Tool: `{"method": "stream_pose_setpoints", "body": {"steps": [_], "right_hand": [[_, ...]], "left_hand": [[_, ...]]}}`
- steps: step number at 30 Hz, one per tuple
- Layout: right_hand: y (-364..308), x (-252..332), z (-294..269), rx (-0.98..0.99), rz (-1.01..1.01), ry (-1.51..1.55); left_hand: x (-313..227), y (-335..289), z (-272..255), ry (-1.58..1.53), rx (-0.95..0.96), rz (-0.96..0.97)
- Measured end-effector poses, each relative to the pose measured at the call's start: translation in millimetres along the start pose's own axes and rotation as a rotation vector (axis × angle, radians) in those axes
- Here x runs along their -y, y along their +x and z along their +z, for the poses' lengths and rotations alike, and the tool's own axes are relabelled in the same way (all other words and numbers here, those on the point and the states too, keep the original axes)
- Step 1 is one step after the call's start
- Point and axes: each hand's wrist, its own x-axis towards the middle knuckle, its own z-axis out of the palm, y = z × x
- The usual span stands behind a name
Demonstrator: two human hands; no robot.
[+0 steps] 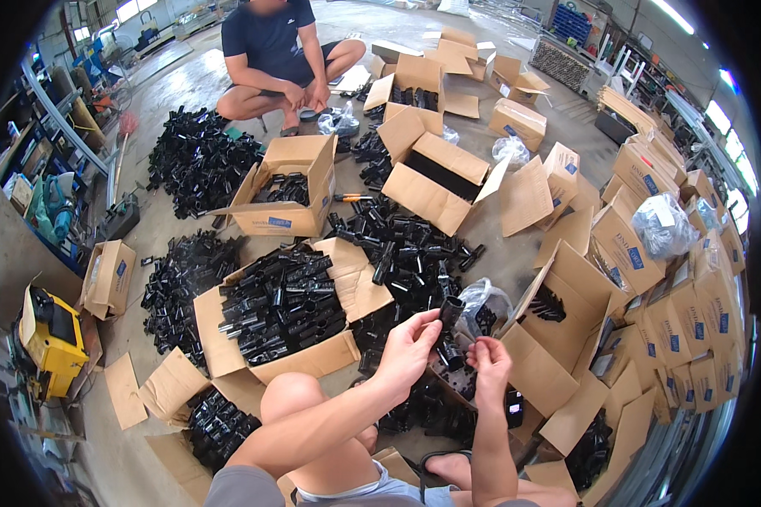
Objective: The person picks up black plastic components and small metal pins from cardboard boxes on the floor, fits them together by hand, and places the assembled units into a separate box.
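Note:
My left hand [409,345] grips a shiny black tubular part [451,314] between thumb and fingers, held upright in front of me. Close by its lower end, my right hand [489,368] has its fingertips pinched together; whatever they hold, if anything, is too small to make out. Just behind the hands lies a clear plastic bag [485,297] with small dark pieces in it. A heap of similar black parts [406,245] spreads over the floor beyond my hands. Left of them, an open cardboard box [304,369] is filled with more of these parts.
At my right stands an open box [558,359] with a few black parts inside. Stacked cartons [676,338] line the right side. Another person [271,59] squats at the far side beside a black pile [201,160]. A yellow machine [52,342] stands at the left.

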Motion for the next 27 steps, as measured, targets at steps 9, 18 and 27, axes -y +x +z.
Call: {"method": "stream_pose_setpoints", "body": {"steps": [9,18,27], "right_hand": [[-33.7,113.2,60.4,0.139,-0.155,-0.016],[-38.9,102.0,72.8,0.008,-0.197,-0.22],[-39.1,107.5,83.2,-0.019,-0.179,-0.191]], "left_hand": [[1.1,-4.5,4.7,-0.069,-0.002,0.02],[12.4,-1.3,15.4,0.063,-0.064,0.278],[21.1,1.2,12.5,0.072,-0.067,0.354]]}}
